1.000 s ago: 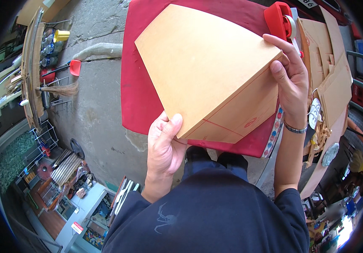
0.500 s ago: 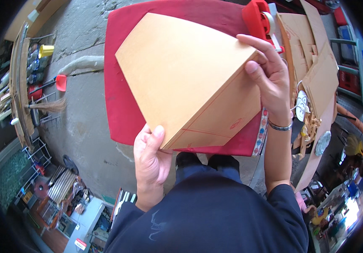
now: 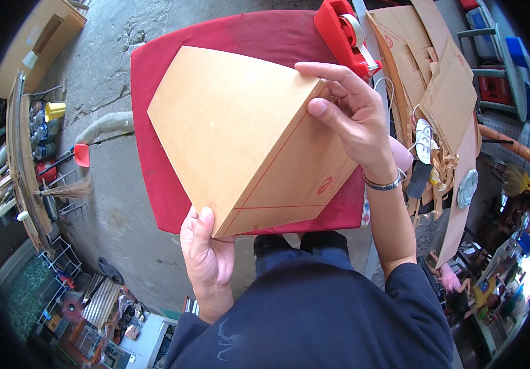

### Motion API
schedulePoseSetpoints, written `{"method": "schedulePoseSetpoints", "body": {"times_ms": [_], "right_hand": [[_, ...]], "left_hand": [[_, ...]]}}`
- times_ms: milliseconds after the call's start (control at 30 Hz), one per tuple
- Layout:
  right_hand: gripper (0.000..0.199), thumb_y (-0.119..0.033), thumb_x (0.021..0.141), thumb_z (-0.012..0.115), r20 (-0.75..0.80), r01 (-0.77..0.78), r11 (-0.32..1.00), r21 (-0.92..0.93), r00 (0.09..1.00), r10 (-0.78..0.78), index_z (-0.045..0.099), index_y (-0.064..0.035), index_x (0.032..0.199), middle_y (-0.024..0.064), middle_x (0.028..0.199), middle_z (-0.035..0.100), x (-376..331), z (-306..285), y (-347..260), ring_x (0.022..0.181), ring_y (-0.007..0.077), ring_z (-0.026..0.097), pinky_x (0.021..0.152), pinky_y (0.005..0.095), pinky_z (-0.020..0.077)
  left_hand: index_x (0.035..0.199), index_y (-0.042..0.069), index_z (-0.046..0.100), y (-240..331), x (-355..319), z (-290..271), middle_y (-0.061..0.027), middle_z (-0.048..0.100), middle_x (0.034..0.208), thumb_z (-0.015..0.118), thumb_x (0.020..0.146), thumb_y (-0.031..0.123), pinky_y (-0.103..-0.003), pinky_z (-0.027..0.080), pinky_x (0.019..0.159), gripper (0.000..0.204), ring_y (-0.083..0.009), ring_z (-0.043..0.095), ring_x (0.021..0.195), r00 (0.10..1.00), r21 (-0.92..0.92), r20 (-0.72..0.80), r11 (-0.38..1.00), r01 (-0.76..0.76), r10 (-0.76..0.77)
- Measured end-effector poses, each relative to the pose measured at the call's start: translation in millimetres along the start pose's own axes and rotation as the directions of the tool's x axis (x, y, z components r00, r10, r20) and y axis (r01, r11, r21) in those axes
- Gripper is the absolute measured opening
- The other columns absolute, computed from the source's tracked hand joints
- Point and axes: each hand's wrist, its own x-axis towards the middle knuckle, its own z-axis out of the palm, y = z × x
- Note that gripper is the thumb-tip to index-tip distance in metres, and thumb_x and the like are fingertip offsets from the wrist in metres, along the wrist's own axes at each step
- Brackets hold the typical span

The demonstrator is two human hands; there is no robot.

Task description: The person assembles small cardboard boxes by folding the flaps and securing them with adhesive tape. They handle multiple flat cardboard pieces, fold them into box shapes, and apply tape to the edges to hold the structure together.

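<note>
Between my hands is a tan cardboard box [image 3: 234,129], tilted over a table with a dark red cloth [image 3: 154,178]. One plain face points up, and a side face with red printed lines turns toward me. My left hand [image 3: 208,252] grips the near lower corner, thumb on top and fingers beneath. At the far right corner, my right hand [image 3: 354,114] pinches the edge, with its thumb on the side face and its index finger along the upper edge. The box's underside is hidden.
A red tape dispenser [image 3: 346,40] stands at the table's far right corner. Flattened cardboard sheets [image 3: 443,92] are piled to the right, with a white power strip [image 3: 423,138] beside them. On the left are a broom [image 3: 71,189], a red dustpan [image 3: 81,155] and a yellow bucket [image 3: 55,111].
My view has shifted, so the table and box now sit farther left and lower. The box is turned slightly, showing more of its printed side. Both hands keep hold of the same corners.
</note>
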Motion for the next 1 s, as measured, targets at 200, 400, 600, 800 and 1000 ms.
{"method": "schedulePoseSetpoints", "body": {"times_ms": [200,400,600,800,1000], "right_hand": [[0.036,-0.014,0.095,0.07,-0.007,0.014,1.0,-0.001,1.0,-0.014,0.063,-0.006,0.129,-0.0019,0.09,0.065,0.2,0.0,2.5,0.079,0.0023,0.055,0.071,0.0193,0.0456],[0.036,-0.015,0.095,0.07,-0.021,0.007,1.0,-0.017,1.0,-0.007,0.063,-0.0061,0.129,-0.0024,0.089,0.064,-0.8,0.2,-0.1,0.077,0.0018,0.054,0.07,0.0188,0.0447],[0.036,-0.012,0.095,0.069,-0.012,-0.01,1.0,-0.026,1.0,0.009,0.063,-0.0062,0.13,-0.0024,0.091,0.065,-0.6,-2.3,-0.2,0.079,0.0017,0.054,0.071,0.0185,0.0447],[0.038,-0.01,0.096,0.068,0.007,0.015,0.997,-0.077,1.0,-0.014,0.06,-0.0043,0.133,-0.0003,0.098,0.066,-1.1,-3.9,2.2,0.087,0.0035,0.058,0.078,0.0194,0.0467],[0.033,-0.012,0.098,0.065,-0.017,0.074,0.992,-0.101,0.997,-0.076,0.063,-0.0012,0.129,0.0025,0.106,0.068,0.1,-0.9,-2.3,0.089,0.0047,0.058,0.081,0.0196,0.0463]], "left_hand": [[0.136,-0.01,0.044,2.0,-0.1,-0.9,-0.0206,0.06,0.131,0.059,0.1,0.017,-0.039,0.053,0.099,0.047,-0.0251,0.064,0.116,1.0,0.019,0.016,1.0,0.004,-0.004],[0.136,-0.01,0.044,0.3,0.5,-0.1,-0.0204,0.06,0.131,0.059,0.1,0.017,-0.038,0.052,0.1,0.047,-0.025,0.064,0.117,1.0,0.025,-0.009,1.0,0.001,-0.001],[0.136,-0.01,0.044,-0.5,1.1,-1.5,-0.0204,0.06,0.132,0.059,0.1,0.016,-0.038,0.05,0.102,0.047,-0.0247,0.063,0.118,1.0,0.027,0.008,1.0,0.008,-0.008],[0.134,-0.01,0.045,-0.7,1.8,-2.1,-0.0199,0.061,0.13,0.057,0.101,0.016,-0.037,0.052,0.1,0.044,-0.0233,0.063,0.117,1.0,0.066,-0.023,0.998,-0.007,0.009],[0.135,-0.011,0.044,-1.0,1.2,-6.3,-0.0196,0.062,0.129,0.056,0.102,0.018,-0.035,0.052,0.099,0.045,-0.0216,0.064,0.116,1.0,0.034,0.009,0.999,0.019,-0.02]]}}
